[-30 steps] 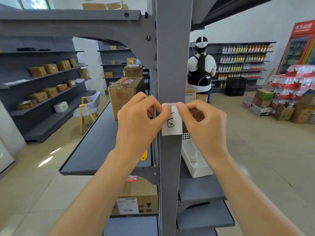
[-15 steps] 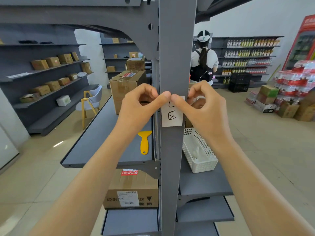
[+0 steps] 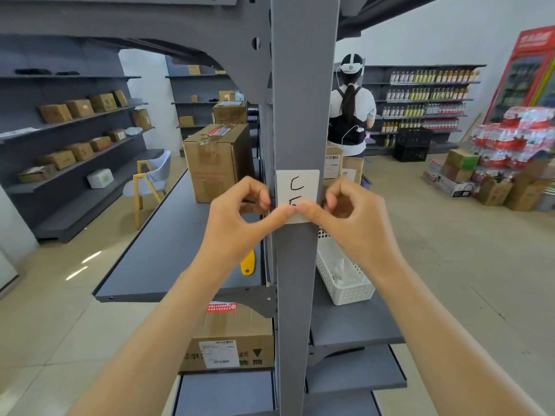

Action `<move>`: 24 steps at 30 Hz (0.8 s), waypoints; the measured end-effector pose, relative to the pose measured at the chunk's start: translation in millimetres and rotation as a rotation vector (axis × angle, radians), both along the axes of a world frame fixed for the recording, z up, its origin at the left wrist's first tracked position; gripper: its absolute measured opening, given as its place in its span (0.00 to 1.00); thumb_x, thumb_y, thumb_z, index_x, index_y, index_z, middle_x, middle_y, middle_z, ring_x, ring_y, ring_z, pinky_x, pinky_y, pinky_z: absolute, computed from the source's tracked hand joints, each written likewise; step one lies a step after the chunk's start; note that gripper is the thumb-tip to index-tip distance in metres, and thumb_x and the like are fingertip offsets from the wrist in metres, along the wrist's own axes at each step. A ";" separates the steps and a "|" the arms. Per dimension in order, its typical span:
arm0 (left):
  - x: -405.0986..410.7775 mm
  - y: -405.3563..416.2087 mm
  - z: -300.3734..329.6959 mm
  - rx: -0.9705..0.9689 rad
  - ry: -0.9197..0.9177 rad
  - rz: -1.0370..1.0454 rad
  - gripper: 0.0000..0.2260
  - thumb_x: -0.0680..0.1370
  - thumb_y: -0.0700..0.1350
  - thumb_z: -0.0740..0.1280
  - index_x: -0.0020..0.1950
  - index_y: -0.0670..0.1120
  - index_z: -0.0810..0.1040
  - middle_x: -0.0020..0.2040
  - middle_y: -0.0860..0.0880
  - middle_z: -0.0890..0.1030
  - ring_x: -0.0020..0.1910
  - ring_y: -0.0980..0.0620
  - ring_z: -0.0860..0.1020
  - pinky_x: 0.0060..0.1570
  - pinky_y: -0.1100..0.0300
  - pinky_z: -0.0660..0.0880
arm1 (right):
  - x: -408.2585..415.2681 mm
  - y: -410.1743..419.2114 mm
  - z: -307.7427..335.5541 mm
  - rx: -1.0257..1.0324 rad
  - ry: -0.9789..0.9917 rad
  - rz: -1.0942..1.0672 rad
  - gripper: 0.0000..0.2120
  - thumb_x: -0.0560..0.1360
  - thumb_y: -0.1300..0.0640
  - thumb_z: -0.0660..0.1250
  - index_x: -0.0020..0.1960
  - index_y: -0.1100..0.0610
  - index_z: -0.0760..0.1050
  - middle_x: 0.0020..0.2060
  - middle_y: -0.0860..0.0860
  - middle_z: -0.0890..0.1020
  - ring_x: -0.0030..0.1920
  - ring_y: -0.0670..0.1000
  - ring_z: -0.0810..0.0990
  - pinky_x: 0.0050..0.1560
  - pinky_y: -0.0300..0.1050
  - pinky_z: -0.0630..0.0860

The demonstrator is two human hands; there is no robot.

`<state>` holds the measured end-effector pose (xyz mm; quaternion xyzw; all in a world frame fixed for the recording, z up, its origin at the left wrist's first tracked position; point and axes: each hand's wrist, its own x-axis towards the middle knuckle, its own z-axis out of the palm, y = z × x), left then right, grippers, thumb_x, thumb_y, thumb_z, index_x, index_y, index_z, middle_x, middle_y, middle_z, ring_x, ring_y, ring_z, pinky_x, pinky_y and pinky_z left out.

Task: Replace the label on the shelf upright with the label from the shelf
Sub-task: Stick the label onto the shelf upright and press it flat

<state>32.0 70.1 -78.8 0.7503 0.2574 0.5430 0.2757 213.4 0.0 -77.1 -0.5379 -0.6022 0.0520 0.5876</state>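
Now, both thumbs (image 3: 282, 213) on label (image 3: 297, 187) (upright (image 3: 300, 115))

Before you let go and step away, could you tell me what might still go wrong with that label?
The white paper label with black handwriting sits slightly off the grey metal shelf upright, its left edge near the corner, so that edge may lift. Both thumbs press only its lower part; the left hand and right hand leave the top unpressed, so it could peel.
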 end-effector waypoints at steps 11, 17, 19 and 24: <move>-13.4 3.7 24.4 0.140 0.114 -0.015 0.17 0.72 0.41 0.78 0.41 0.48 0.68 0.44 0.44 0.81 0.46 0.52 0.83 0.43 0.59 0.81 | -4.3 -3.7 13.4 0.065 0.029 0.005 0.17 0.73 0.46 0.77 0.37 0.50 0.70 0.33 0.56 0.80 0.33 0.57 0.80 0.36 0.54 0.79; 4.5 0.4 46.3 0.120 -0.017 0.005 0.14 0.76 0.52 0.72 0.40 0.53 0.67 0.43 0.36 0.81 0.45 0.40 0.84 0.37 0.48 0.80 | -6.4 7.1 40.1 0.116 -0.034 -0.064 0.20 0.73 0.44 0.77 0.38 0.54 0.69 0.32 0.51 0.77 0.33 0.48 0.76 0.35 0.40 0.73; 4.2 2.0 41.2 0.157 0.006 0.015 0.15 0.76 0.53 0.71 0.39 0.53 0.66 0.43 0.36 0.80 0.47 0.37 0.83 0.36 0.45 0.79 | -2.7 5.8 38.2 0.088 -0.035 -0.064 0.20 0.74 0.44 0.76 0.38 0.53 0.69 0.32 0.50 0.77 0.31 0.46 0.75 0.34 0.39 0.72; 2.5 3.3 13.3 0.243 0.079 0.071 0.16 0.75 0.52 0.73 0.42 0.46 0.68 0.41 0.44 0.77 0.43 0.45 0.81 0.34 0.50 0.78 | -5.2 4.3 10.7 0.049 0.120 0.054 0.19 0.75 0.50 0.76 0.34 0.51 0.69 0.30 0.57 0.78 0.29 0.56 0.78 0.33 0.58 0.79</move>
